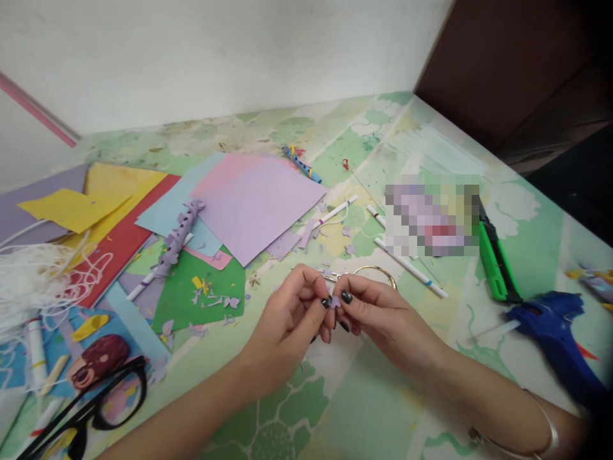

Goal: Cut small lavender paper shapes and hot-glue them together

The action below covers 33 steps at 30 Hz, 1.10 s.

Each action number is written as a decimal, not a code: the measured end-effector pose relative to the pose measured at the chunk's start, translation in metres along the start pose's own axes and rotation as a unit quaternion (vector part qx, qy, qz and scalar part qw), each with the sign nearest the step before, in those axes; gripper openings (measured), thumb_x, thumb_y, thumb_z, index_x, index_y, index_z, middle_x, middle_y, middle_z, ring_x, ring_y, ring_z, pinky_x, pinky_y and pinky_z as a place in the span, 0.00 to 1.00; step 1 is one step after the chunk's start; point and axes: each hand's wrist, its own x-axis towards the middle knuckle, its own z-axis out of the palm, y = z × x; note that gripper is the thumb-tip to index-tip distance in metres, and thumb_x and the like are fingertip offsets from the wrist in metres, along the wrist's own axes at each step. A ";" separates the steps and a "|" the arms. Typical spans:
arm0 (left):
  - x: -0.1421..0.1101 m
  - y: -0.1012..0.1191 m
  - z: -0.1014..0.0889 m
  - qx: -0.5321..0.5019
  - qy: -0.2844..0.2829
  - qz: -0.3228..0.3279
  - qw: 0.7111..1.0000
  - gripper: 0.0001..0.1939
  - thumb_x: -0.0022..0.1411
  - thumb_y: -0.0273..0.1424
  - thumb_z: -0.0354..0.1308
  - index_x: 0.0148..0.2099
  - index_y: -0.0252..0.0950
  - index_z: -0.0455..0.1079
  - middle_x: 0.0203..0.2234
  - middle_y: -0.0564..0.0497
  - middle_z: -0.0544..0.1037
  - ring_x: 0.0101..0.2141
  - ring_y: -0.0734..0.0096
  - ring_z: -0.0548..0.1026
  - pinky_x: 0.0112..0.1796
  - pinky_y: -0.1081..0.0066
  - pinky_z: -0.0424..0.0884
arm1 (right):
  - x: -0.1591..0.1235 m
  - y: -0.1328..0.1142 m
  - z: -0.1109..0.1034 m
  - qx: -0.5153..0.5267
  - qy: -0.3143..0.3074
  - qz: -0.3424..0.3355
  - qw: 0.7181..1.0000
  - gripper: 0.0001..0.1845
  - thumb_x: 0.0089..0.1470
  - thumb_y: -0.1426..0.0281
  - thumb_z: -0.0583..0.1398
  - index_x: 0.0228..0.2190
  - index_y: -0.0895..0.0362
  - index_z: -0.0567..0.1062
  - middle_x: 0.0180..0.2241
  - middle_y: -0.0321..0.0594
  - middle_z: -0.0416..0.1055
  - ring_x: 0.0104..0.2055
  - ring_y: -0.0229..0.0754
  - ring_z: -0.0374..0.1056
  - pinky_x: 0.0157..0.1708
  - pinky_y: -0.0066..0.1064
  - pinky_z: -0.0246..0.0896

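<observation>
Between my fingertips is a small lilac paper cutout (334, 301), shaped somewhat like a petal or butterfly. My left hand (299, 319) pinches one side of it. From the other side, my right hand (376, 306) grips it with thumb and fingers closed. Just behind the hands lie scissors with gold handles (390, 275), partly hidden by my fingers. Left of the hands, lilac paper scraps (232, 302) and yellow bits are scattered on a green paper sheet (179, 300). A marker wrapped in lilac paper leaves (177, 236) rests beyond it.
Coloured sheets, a lilac one (258, 198) uppermost, spread across the back. White string (43, 287), black glasses (119, 396) and a maroon case (100, 361) are at left. Right stand a green cutter (495, 259) and a blue glue gun (555, 338). White markers (412, 268) lie near a blurred patch.
</observation>
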 end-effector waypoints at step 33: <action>0.006 0.002 0.001 0.091 0.069 -0.025 0.993 0.04 0.59 0.26 0.59 0.34 0.33 0.76 0.24 0.50 0.78 0.26 0.73 0.76 0.28 0.75 0.74 | 0.000 -0.013 0.006 -0.153 0.065 -0.063 0.984 0.11 0.60 0.69 0.54 0.26 0.58 0.69 0.22 0.32 0.65 0.24 0.31 0.58 0.24 0.26 0.51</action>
